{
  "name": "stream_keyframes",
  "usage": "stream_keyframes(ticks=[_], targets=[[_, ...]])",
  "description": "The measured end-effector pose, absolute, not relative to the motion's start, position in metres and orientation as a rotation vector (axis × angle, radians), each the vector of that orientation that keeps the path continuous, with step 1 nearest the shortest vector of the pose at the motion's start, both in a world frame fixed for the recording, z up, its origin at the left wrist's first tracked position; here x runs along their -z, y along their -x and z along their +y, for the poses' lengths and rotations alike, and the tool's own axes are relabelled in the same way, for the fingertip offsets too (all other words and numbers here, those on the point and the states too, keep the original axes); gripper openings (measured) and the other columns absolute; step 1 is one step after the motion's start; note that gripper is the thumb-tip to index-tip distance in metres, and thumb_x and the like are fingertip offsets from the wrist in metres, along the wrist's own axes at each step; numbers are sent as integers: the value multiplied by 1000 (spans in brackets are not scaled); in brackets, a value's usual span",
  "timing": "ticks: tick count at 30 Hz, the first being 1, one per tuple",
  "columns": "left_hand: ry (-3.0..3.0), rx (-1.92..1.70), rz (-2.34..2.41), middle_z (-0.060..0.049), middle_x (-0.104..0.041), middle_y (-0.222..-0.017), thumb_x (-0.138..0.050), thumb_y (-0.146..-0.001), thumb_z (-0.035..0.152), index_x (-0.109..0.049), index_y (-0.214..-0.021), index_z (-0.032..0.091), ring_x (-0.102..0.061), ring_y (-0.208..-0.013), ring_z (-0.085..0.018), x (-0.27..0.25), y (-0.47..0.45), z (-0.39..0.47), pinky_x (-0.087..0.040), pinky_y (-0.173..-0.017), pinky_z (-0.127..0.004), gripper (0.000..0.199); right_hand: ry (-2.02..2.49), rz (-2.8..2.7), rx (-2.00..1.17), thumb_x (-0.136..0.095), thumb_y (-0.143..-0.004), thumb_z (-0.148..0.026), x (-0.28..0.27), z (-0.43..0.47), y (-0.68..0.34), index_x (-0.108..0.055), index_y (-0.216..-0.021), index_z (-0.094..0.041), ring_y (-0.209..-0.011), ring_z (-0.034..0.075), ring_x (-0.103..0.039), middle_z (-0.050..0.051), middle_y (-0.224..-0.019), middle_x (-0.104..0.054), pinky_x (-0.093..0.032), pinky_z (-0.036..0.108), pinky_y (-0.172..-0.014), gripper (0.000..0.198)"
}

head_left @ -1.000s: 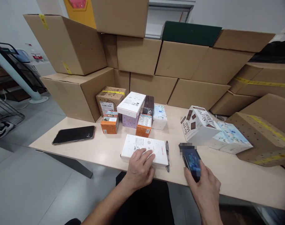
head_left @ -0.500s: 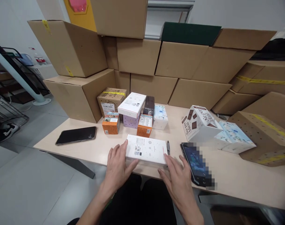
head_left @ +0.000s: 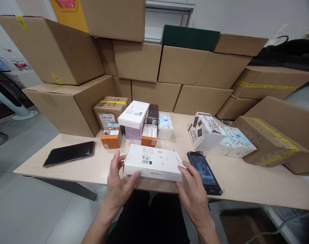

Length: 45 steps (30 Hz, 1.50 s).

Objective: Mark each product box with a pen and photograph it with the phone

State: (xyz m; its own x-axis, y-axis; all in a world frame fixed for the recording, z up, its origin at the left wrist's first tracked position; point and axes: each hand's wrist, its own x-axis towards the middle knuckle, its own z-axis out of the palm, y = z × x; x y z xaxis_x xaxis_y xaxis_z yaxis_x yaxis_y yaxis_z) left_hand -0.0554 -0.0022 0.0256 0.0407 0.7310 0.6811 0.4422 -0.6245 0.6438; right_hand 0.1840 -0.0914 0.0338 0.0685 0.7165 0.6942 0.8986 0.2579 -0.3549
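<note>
White on top and sides, the slim box [head_left: 154,162] was between the two hands, near the front edge of the table [head_left: 245,178]. From my remote seat I saw the left hand [head_left: 118,186] with its fingers gripping the left end and the right hand [head_left: 193,195] gripping the right (whether the underside touched down, I couldn't tell). A dark handheld device [head_left: 205,173] lay just beside the right hand.

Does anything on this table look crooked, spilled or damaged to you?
One thing: the upper white box sits askew on the purple box, its front left corner jutting past it. I see no spill; the held white box shows no visible damage.
</note>
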Motion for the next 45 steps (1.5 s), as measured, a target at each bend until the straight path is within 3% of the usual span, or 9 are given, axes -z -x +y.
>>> stream_keyframes(ticks=[3,12,16,19,23,27,34,41,45], targets=[[-2045,-1660,1001,-15,-55,-129,-55,-94,36,-11,-156,22,-60,-114,-25,-16,51,0,-53,-95,-44,78,1516,-1599,330,-54,-93,-20,-39,-96,-200,-50,-136,-24,-122,27,-57,12,-132,-58,-50,45,-100,43],[-2321,-1200,1212,-9,-67,-109,-55,-95,32,-31,-148,22,-65,-100,-23,1,27,11,-53,-89,-41,59,1807,-1118,453,-58,-88,-45,-84,-59,-254,-49,-140,-15,-103,27,-63,16,-122,-63,-56,39,-79,60],[-2387,-1153,1237,-8,-68,-105,-53,-96,31,-31,-148,19,-65,-97,-22,1,27,12,-53,-87,-39,57,1908,-1338,560,-47,-93,-40,-100,-12,-269,-47,-141,-9,-97,27,-63,20,-114,-63,-54,42,-81,57],[-2405,-1155,1259,-7,-68,-102,-52,-96,31,-34,-146,19,-65,-94,-22,1,27,12,-52,-86,-38,55,2190,-1469,566,-40,-97,-36,-101,18,-272,-49,-138,-11,-85,28,-63,19,-101,-62,-51,41,-73,49],[-2414,-1150,1270,-6,-68,-100,-53,-96,29,-38,-143,19,-65,-93,-21,2,27,11,-52,-85,-38,51,2521,-1490,552,-32,-100,-37,-96,40,-267,-55,-126,-10,-79,28,-65,21,-98,-61,-50,39,-67,44],[-2427,-1140,1266,-7,-68,-100,-53,-96,28,-40,-141,19,-64,-93,-22,0,27,11,-52,-86,-38,48,2578,-1471,540,-33,-100,-37,-93,44,-264,-59,-117,-10,-80,30,-68,20,-95,-61,-50,41,-67,41],[-2493,-1097,1278,-7,-68,-98,-53,-96,28,-40,-142,18,-63,-94,-23,0,25,10,-52,-85,-39,49,2543,-1474,602,-44,-97,-35,-105,37,-248,-57,-122,-11,-91,33,-65,23,-110,-53,-49,39,-68,37],[-2533,-1089,1283,-7,-69,-97,-53,-95,27,-42,-141,18,-64,-93,-23,1,25,10,-53,-84,-39,48,2207,-1826,152,-36,-99,-52,-110,72,-205,-49,-135,-21,-101,30,-61,17,-122,-48,-47,41,-82,49],[-2511,-1120,1274,-7,-69,-96,-52,-95,26,-44,-140,18,-64,-92,-22,2,26,11,-53,-84,-38,46,2196,-1815,62,-33,-100,-52,-104,92,-189,-51,-130,-12,-102,30,-61,20,-120,-50,-47,41,-81,53]])
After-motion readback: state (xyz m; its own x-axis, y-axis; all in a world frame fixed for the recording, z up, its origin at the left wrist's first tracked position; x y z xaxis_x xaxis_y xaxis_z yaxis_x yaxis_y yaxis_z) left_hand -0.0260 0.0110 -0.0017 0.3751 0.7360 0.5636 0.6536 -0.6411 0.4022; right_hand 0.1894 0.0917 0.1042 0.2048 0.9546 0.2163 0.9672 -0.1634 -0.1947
